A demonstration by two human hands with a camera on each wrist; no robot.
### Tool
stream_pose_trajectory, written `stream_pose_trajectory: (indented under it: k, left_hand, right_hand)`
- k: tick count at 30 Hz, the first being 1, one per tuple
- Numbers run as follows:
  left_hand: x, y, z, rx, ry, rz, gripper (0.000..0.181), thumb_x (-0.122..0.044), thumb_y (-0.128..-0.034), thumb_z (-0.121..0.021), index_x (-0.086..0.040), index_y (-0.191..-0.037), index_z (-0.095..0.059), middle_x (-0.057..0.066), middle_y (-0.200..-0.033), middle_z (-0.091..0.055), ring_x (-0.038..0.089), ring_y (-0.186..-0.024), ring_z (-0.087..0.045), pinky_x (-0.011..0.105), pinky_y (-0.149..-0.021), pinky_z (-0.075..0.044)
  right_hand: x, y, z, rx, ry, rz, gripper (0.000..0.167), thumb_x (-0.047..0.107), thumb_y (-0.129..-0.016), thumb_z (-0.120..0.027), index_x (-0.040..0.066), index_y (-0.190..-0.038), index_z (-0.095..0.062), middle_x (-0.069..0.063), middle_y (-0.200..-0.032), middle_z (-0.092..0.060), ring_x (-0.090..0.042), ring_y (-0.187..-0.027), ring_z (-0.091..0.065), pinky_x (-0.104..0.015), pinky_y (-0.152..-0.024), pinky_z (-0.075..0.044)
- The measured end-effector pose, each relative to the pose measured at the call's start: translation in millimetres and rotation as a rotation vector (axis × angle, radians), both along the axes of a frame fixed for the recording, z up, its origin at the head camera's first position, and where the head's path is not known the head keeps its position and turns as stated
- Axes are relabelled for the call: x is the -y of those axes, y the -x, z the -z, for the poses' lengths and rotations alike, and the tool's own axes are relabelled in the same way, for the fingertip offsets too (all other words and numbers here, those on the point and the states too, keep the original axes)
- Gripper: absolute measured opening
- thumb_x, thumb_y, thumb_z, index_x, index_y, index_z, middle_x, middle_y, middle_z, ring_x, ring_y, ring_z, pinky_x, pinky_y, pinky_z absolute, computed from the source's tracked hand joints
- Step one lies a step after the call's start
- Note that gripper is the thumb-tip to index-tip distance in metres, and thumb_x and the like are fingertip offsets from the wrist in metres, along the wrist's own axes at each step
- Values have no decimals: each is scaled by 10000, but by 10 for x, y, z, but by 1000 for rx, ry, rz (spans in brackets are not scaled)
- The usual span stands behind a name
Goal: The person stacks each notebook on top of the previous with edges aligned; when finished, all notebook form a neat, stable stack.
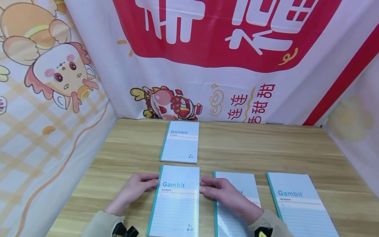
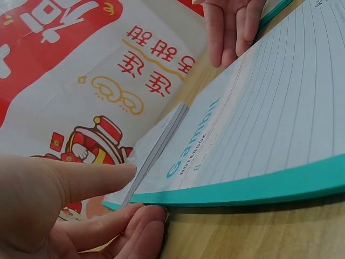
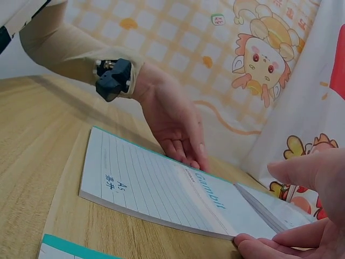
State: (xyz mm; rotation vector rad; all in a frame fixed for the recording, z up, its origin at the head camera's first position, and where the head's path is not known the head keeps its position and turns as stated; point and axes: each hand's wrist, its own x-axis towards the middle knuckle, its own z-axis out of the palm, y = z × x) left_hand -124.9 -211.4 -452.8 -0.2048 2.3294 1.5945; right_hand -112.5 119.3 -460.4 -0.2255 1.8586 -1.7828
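Notebook (image 1: 177, 204) between left hand (image 1: 137, 188) and right hand (image 1: 226, 194), fingers (image 2: 140, 229) spread from thumbs (image 2: 97, 181); rightmost notebook (image 1: 300, 204) in head view only.

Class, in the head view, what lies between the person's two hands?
A Gambit notebook lies between the left hand and right hand, as the head view shows.
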Motion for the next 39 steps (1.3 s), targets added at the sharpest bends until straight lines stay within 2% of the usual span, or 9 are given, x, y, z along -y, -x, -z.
stream_pose_trajectory:
  k: [4,10,16,23,30,39]
  left_hand:
    - [1,-3,8,-3,-52,-16,354,-27,-913,-742,92,-1234,-649,152,-1099,-719,275,-992,-699,385,-829,-602]
    - [16,8,41,59,-109,1,555,27,-867,-766,103,-1362,-527,202,-1087,-724,304,-928,-722,402,-759,-620]
    - [20,12,51,51,-142,14,566,45,-885,-743,92,-1399,-512,180,-1107,-720,296,-933,-718,411,-754,-621]
    - [48,42,11,46,-209,32,607,20,-906,-732,61,-1454,-473,191,-1177,-705,298,-977,-715,387,-791,-613]
    - [56,82,-24,35,-254,-31,601,28,-909,-728,32,-1460,-488,205,-1197,-694,304,-1002,-710,386,-800,-611]
    - [59,146,8,28,-263,-82,587,5,-912,-735,-29,-1455,-516,184,-1214,-694,298,-1009,-712,375,-815,-607]
  right_hand:
    - [4,3,-4,18,-1,-1,670,321,-989,-694,-77,-1473,-457,-191,-1410,-569,-265,-1295,-533,-322,-1000,-509]
    - [10,12,-8,38,-1,0,661,312,-1000,-682,-77,-1480,-446,-196,-1416,-563,-266,-1277,-554,-339,-995,-518]
    - [13,11,-9,31,-8,4,656,304,-998,-685,-75,-1479,-448,-195,-1411,-566,-258,-1246,-579,-342,-997,-517]
    - [16,20,-12,14,-26,6,639,289,-986,-702,-49,-1477,-472,-163,-1387,-598,-229,-1205,-610,-328,-971,-530]
    - [5,15,1,27,-5,-22,620,189,-963,-727,-57,-1472,-474,-131,-1257,-682,-219,-1144,-648,-311,-931,-547]
    - [61,11,27,80,61,-4,592,130,-965,-723,-96,-1450,-469,-139,-1117,-701,-255,-1033,-685,-371,-892,-582]
